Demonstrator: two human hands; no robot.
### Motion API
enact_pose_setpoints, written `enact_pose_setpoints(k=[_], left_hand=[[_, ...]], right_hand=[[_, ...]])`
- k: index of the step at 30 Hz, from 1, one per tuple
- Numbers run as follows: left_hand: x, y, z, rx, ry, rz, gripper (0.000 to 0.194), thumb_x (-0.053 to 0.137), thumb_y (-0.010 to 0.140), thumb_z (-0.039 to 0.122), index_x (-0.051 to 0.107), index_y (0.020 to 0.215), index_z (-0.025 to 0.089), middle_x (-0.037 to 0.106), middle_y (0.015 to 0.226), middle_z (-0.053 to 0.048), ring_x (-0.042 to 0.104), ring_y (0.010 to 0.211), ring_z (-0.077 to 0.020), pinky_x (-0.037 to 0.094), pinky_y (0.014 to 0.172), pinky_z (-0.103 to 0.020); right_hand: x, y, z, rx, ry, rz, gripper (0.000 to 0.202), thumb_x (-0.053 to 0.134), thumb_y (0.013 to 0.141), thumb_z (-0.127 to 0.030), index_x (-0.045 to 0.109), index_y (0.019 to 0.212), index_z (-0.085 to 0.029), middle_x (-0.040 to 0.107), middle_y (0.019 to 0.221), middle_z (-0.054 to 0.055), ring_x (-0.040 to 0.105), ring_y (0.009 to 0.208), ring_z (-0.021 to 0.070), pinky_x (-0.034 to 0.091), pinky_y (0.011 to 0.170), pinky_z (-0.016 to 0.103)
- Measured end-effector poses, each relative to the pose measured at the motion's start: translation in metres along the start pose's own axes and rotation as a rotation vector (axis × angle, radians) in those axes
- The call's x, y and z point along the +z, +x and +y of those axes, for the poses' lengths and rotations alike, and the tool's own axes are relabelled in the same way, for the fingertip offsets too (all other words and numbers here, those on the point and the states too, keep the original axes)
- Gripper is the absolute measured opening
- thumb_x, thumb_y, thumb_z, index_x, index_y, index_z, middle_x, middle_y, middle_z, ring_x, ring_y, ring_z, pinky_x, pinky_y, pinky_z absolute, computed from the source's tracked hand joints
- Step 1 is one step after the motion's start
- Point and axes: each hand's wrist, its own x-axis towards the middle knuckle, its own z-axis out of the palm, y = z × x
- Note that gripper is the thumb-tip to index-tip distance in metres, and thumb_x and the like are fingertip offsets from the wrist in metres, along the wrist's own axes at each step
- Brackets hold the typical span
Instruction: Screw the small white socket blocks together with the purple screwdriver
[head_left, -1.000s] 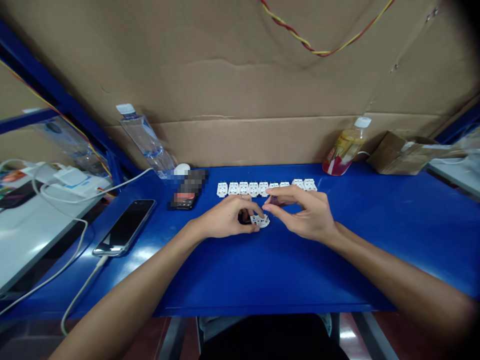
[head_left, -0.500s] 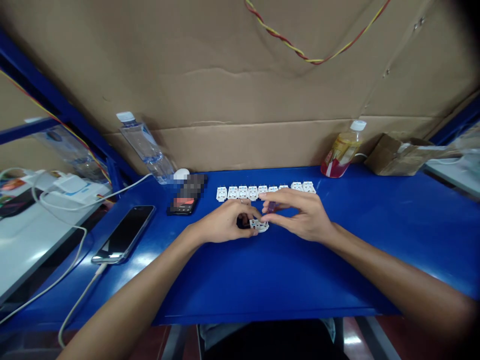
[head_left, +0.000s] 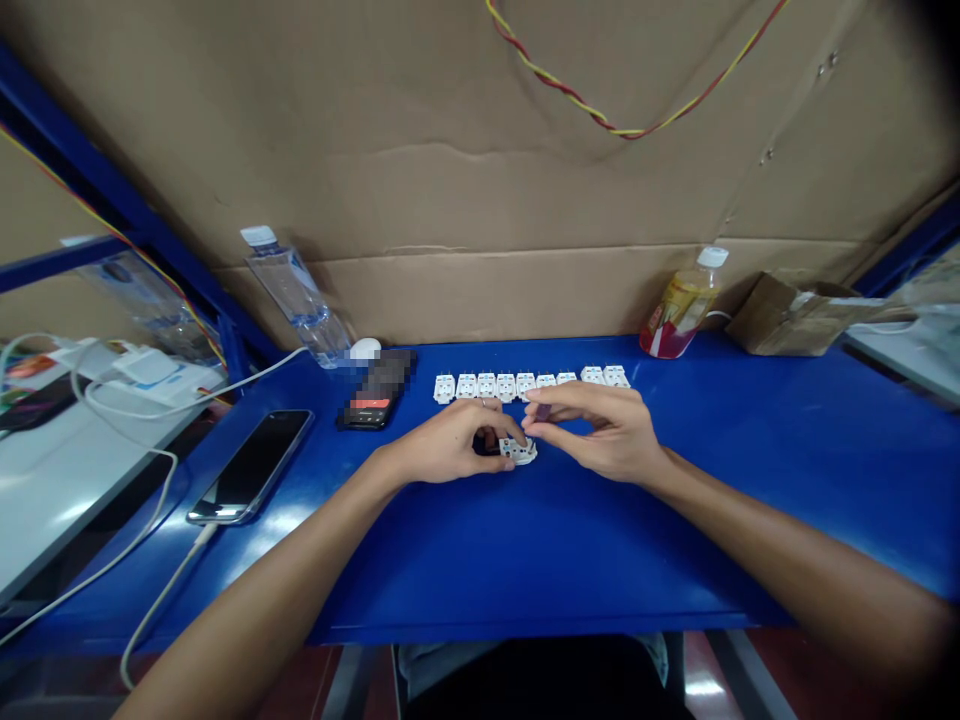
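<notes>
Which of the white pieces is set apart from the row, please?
The white piece held by the left hand; it alone lies in front of the row.

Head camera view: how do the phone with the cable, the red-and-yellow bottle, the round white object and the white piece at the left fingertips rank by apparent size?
Largest to smallest:
1. Phone
2. Bottle
3. Round white object and white piece: too alike to rank; fingers partly cover the piece.
</notes>
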Motion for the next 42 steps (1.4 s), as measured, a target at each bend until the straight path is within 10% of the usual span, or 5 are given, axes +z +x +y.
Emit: enact_pose_setpoints(k=[6,11,27,42], left_hand=[[0.0007,0.0,-0.0019,0.013,-0.034,0.003,0.023,0.082,0.097,0.03,0.084,0.119,0.024,0.08,0.111,-0.007,0.072,0.095,-0.0205,0.057,0.087,-0.035],[-0.0004,0.0,-0.0013,0.011,0.004,0.004,0.023,0.082,0.097,0.033,0.085,0.117,0.022,0.079,0.111,-0.008,0.072,0.093,-0.0207,0.057,0.086,-0.035],[-0.0001,-0.0004,-0.0006,0.002,-0.022,0.007,0.025,0.083,0.097,0.032,0.085,0.12,0.024,0.081,0.113,-0.008,0.072,0.095,-0.0209,0.057,0.088,-0.036],[-0.0003,-0.0001,-0.0022,0.018,0.017,0.01,0.022,0.083,0.097,0.032,0.085,0.116,0.022,0.078,0.105,-0.007,0.07,0.086,-0.0181,0.054,0.079,-0.032]], right_hand=[[-0.0021,0.0003,-0.0027,0.093,0.064,-0.161,0.054,0.067,0.105,-0.011,0.063,0.155,-0.03,0.078,0.141,0.01,0.083,0.122,0.0229,0.072,0.107,0.041],[-0.004,0.0042,-0.001,-0.082,-0.048,-0.064,0.055,0.084,0.095,-0.013,0.075,0.144,-0.036,0.085,0.118,0.002,0.084,0.102,0.0198,0.076,0.092,0.038],[-0.0024,-0.0014,0.0008,0.113,0.078,-0.131,0.06,0.069,0.105,-0.013,0.056,0.16,-0.033,0.078,0.142,0.008,0.084,0.119,0.0224,0.073,0.106,0.041],[-0.0034,0.003,-0.0015,-0.089,-0.027,-0.097,0.053,0.078,0.098,-0.01,0.073,0.146,-0.032,0.081,0.128,0.006,0.082,0.112,0.0201,0.076,0.094,0.035]])
